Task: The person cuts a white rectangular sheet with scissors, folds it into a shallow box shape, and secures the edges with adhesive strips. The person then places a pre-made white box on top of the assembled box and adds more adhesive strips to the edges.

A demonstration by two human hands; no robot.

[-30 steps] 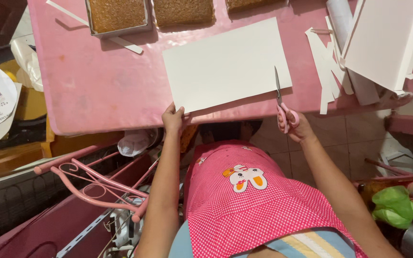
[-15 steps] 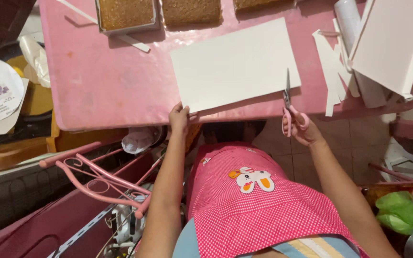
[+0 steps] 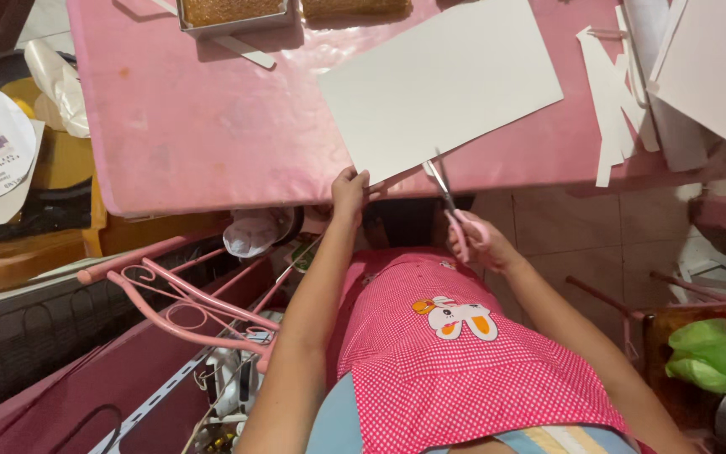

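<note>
While the left hand (image 3: 349, 187) pinches the near corner of the white card sheet (image 3: 440, 84) at the tabletop (image 3: 212, 126) edge, the right hand (image 3: 476, 244) holds pink-handled scissors (image 3: 449, 202) with the blades meeting the sheet's near edge. From the right grip the sheet lies at about twelve o'clock, just past the blade tips; from the left grip it spreads toward one o'clock. Its long axis runs roughly from eight o'clock to two o'clock, so the scissors, pointing near eleven o'clock, cross that near long edge almost squarely. Both hands are close to the sheet; the left touches it, the right reaches it only through the blades. The right fingers are curled through the handle loops, and the blades look slightly parted, though blur makes that unsure.

Counted: one sheet under the hands, one pair of scissors, a heap of white offcut strips (image 3: 613, 101) at two o'clock, too overlapped to number, and two baking trays (image 3: 233, 12) at twelve o'clock.
</note>
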